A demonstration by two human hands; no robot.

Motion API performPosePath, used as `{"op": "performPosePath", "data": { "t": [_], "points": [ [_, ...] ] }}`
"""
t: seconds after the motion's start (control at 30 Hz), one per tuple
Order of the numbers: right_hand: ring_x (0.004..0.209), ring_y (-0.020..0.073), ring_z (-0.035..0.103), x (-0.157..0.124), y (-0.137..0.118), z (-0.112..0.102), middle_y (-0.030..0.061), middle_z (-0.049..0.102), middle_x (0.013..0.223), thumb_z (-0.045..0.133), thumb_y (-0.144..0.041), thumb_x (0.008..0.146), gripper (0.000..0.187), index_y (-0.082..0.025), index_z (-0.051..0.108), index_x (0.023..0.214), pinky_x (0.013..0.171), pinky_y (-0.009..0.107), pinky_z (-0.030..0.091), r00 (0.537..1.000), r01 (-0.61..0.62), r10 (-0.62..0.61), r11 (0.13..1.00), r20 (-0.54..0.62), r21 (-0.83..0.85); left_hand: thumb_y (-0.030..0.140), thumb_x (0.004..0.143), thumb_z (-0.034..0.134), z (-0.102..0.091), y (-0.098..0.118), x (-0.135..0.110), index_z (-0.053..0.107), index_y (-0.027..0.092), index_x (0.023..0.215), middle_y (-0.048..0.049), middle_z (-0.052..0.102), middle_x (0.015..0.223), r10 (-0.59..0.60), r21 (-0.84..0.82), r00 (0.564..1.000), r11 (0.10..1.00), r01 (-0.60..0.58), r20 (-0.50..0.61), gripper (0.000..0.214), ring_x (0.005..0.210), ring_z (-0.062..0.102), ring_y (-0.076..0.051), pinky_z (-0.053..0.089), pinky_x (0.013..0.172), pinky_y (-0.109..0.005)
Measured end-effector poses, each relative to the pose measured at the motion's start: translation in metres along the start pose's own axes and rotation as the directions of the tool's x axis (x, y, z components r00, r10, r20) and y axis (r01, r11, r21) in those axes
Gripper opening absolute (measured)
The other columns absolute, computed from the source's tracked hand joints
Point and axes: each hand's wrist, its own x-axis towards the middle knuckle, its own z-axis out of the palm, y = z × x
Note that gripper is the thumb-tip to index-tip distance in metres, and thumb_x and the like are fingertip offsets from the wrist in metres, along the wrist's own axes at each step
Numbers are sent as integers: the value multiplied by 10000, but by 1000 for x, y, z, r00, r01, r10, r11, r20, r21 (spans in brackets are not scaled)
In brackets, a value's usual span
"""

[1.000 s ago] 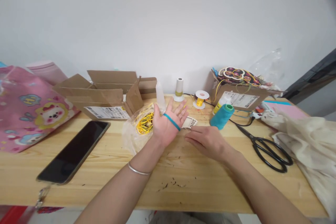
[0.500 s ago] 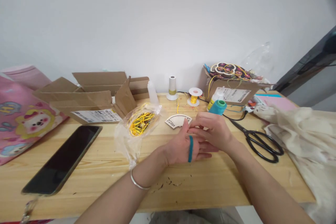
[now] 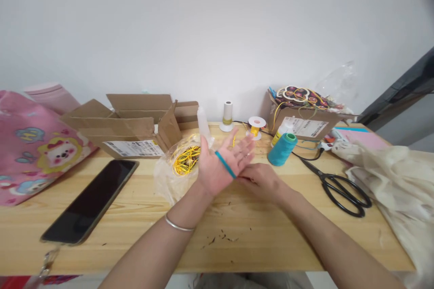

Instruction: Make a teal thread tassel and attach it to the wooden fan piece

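My left hand (image 3: 220, 162) is lifted above the wooden table (image 3: 142, 226), palm up, fingers stretched out and apart. A teal thread band (image 3: 225, 164) runs across its palm. My right hand (image 3: 262, 180) lies low on the table just right of and under the left hand. Its fingers are curled, with the tips hidden behind the left palm. A teal thread spool (image 3: 282, 150) stands just behind the right hand. A clear bag of yellow cord (image 3: 181, 162) lies left of my left hand. A silver bangle (image 3: 178, 223) sits on my left wrist.
Black scissors (image 3: 342, 187) lie to the right, beside pale cloth (image 3: 396, 176). A dark phone (image 3: 91, 201) lies at the left, near a pink cartoon bag (image 3: 34, 153). Open cardboard boxes (image 3: 132, 122) (image 3: 305, 124), a white spool (image 3: 228, 115) and a yellow spool (image 3: 256, 127) line the back.
My left hand has risen from lying sideways on the table to palm up, fingers pointing away. My right hand has dropped from the left palm to the table beneath it.
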Motion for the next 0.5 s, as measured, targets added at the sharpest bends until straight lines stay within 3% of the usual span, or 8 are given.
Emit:
{"op": "performPosePath", "data": {
  "t": [0.13, 0.27, 0.33, 0.4, 0.5],
  "points": [
    [571, 83, 517, -1, -9, -6, 18, 621, 682, 377, -280, 860, 298, -191, 629, 727, 474, 192, 287, 989, 144, -134, 964, 60, -222, 669, 723, 271, -11, 9, 7, 367, 242, 1253, -114, 449, 1256, 207, -1, 964, 978, -210, -166, 688, 1133, 445, -234, 360, 908, -379],
    [512, 74, 447, -3, -16, -18, 10, 556, 589, 368, -257, 864, 328, -172, 602, 651, 452, 218, 240, 972, 218, -234, 926, -14, -307, 645, 731, 311, -17, 6, 8, 392, 244, 1233, -115, 475, 1223, 204, 22, 958, 979, -204, -202, 648, 1101, 472, -217, 378, 888, -357],
    [524, 78, 458, -3, -18, -23, 12, 561, 604, 389, -255, 859, 296, -177, 621, 693, 458, 216, 260, 959, 242, -275, 920, -69, -309, 634, 740, 313, -15, 0, 6, 422, 238, 1209, -112, 519, 1165, 132, 24, 969, 991, -130, -209, 624, 1044, 509, -204, 396, 853, -335],
    [572, 86, 491, -4, -17, -28, 19, 583, 646, 412, -267, 854, 272, -185, 636, 724, 482, 205, 300, 950, 238, -284, 926, -127, -292, 632, 746, 301, -12, -8, 5, 455, 210, 1179, -111, 565, 1087, -32, -3, 981, 999, 33, -189, 624, 955, 548, -197, 413, 800, -319],
    [603, 89, 508, -5, -12, -33, 21, 583, 659, 439, -295, 845, 263, -189, 646, 721, 507, 191, 338, 950, 198, -246, 950, -193, -240, 648, 752, 231, -7, -24, 2, 527, 126, 1084, -118, 616, 948, -306, -34, 947, 952, 304, -96, 686, 840, 568, -190, 401, 761, -313]
  ]
}}
